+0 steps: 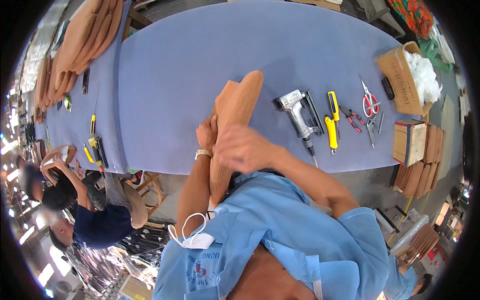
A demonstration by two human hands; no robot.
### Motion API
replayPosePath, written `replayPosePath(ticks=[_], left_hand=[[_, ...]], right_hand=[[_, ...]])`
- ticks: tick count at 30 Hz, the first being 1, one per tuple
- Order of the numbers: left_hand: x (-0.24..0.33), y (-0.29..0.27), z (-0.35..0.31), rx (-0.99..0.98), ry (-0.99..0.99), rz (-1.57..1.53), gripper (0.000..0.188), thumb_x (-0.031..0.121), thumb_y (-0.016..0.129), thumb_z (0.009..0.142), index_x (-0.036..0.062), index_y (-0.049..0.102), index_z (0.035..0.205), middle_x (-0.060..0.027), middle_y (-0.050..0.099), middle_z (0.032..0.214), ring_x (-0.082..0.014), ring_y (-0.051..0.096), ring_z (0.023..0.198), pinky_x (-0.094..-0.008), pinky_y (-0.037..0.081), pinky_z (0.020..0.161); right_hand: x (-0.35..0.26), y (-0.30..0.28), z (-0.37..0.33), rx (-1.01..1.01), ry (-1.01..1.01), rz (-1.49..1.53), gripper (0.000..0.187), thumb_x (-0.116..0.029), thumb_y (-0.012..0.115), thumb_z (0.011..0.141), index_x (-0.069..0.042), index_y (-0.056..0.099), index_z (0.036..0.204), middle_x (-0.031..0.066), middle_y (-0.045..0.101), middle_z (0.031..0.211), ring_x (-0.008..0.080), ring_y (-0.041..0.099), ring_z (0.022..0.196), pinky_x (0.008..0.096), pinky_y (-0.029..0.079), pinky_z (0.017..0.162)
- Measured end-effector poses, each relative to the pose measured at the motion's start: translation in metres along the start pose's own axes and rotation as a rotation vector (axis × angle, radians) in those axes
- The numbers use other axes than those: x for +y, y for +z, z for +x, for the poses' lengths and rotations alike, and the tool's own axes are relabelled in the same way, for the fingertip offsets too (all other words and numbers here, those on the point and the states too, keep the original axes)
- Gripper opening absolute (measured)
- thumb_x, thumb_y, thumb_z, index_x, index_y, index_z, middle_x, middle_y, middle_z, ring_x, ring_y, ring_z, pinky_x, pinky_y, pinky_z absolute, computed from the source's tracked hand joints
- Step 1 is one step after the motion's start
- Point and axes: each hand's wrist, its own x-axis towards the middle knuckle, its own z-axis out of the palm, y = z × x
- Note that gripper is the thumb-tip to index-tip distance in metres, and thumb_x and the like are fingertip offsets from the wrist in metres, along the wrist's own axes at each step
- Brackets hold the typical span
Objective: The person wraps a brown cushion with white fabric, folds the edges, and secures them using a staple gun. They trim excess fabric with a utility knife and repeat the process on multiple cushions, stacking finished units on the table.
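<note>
A brown fabric-covered cushion (pixel 237 107) stands tilted on its edge in front of my body, its far end over the blue table. Wearing a metal-banded watch, my left hand (pixel 206 132) grips its left side, with the fingers partly hidden. My right hand (pixel 246 149) is at the cushion's near right face, blurred by motion. Its fingers look curled in, and whatever they hold is hidden. To the right lie a silver staple gun (pixel 301 112) with a hose, a yellow-handled screwdriver (pixel 334 107) and a yellow cutter knife (pixel 330 132).
Red-handled pliers (pixel 352 117), scissors (pixel 370 102) and a carton of white stuffing (pixel 400 82) are at the right of the blue table (pixel 170 75). Brown cushions (pixel 90 40) are piled far left. Two people work at the left, one holding a cushion (pixel 57 156).
</note>
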Motion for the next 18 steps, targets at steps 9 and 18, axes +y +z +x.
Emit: replayPosePath(ticks=[9, 18], left_hand=[[0.057, -0.013, 0.066, -0.355, -0.256, -0.669, 0.06, 0.049, 0.065, 0.1, -0.0059, 0.07, 0.123, -0.0078, 0.074, 0.104, -0.0193, 0.07, 0.086, -0.0331, 0.057, 0.078], [0.114, 0.037, 0.102, -0.194, 0.05, -0.145, 0.045, 0.046, 0.059, 0.102, 0.0038, 0.065, 0.088, -0.0256, 0.068, 0.084, -0.0492, 0.064, 0.08, -0.0517, 0.052, 0.07]], right_hand=[[0.134, -0.069, 0.017, 0.317, 0.482, 0.201, 0.038, -0.027, 0.054, 0.104, -0.002, 0.078, 0.088, 0.013, 0.077, 0.101, 0.0279, 0.071, 0.099, 0.0389, 0.054, 0.088], [0.121, -0.067, 0.02, 0.273, 0.435, 0.046, 0.031, -0.024, 0.062, 0.097, -0.002, 0.074, 0.078, 0.0102, 0.072, 0.085, 0.0315, 0.066, 0.087, 0.0434, 0.054, 0.088]])
